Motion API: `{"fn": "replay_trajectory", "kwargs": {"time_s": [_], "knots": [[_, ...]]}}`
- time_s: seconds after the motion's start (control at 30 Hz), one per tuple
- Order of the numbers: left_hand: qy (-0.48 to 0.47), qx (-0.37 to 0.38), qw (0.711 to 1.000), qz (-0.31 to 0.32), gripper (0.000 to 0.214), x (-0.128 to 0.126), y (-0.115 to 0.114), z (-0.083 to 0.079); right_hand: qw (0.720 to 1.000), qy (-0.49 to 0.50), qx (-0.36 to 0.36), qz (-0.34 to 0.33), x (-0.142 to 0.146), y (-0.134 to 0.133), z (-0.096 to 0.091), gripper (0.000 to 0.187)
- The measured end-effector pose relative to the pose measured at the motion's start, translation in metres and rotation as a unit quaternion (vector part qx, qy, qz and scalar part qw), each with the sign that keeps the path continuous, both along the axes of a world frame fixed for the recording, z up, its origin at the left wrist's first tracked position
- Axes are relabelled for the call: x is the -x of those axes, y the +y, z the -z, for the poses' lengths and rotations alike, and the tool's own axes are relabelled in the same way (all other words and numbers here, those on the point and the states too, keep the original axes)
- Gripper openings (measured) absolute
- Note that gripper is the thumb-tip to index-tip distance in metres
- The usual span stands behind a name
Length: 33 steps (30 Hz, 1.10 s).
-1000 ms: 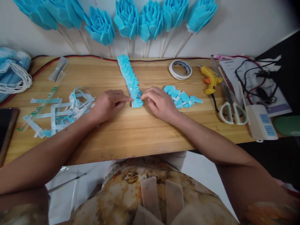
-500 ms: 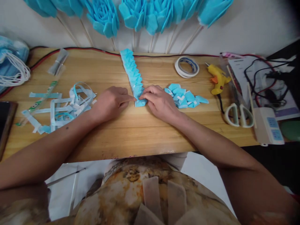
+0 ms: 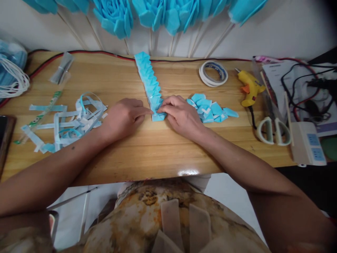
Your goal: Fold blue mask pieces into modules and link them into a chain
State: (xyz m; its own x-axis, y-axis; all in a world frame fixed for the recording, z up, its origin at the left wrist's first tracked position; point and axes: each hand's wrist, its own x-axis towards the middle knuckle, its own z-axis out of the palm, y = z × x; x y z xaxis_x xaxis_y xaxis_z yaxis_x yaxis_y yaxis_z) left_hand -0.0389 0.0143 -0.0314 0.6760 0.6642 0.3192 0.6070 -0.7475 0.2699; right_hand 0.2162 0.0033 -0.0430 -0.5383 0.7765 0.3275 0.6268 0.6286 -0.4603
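Observation:
A pleated strip of light blue fabric pieces (image 3: 147, 75) lies on the wooden table, running from near the wall toward me. Its near end is between my hands. My left hand (image 3: 125, 116) presses the left edge of that end with its index finger, the other fingers curled under. From the right, my right hand (image 3: 181, 114) has its thumb and fingers closed on the same end, and its fingertips cover part of the fabric. Just beyond my right hand sits a small heap of folded blue fabric pieces (image 3: 210, 107), some with white tape on them.
Blue and white offcuts (image 3: 60, 121) lie at left, beside a phone (image 3: 5, 140). A tape roll (image 3: 213, 73), a yellow glue gun (image 3: 250, 86), scissors (image 3: 273, 131) and a power strip (image 3: 310, 144) occupy the right. Blue fabric flowers (image 3: 113, 15) on sticks stand along the wall.
The view has shifted slightly, so things at the sides sit a little further outward. Both hands stay at the strip's near end, with hardly any finger movement.

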Motion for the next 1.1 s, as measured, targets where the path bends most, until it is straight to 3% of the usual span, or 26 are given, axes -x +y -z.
{"fn": "replay_trajectory", "kwargs": {"time_s": [0.23,0.63,0.93,1.1], "knots": [[-0.007,-0.001,1.0,0.011,0.042,0.0001,0.0016,-0.0015,0.999,0.032,0.008,0.003,-0.0034,-0.0009,-0.0027,0.034],[0.011,0.028,1.0,0.005,0.043,0.0027,0.0024,-0.0021,1.0,-0.006,0.006,-0.004,0.0002,-0.0026,-0.0031,0.035],[0.003,-0.009,1.0,0.017,0.044,0.0027,0.0033,-0.0021,1.0,0.022,-0.004,-0.002,-0.004,-0.0015,-0.0015,0.033],[-0.016,0.039,0.999,0.01,0.044,0.0021,0.0032,-0.0034,0.998,0.047,-0.029,0.026,-0.0072,0.0006,0.0008,0.036]]}}
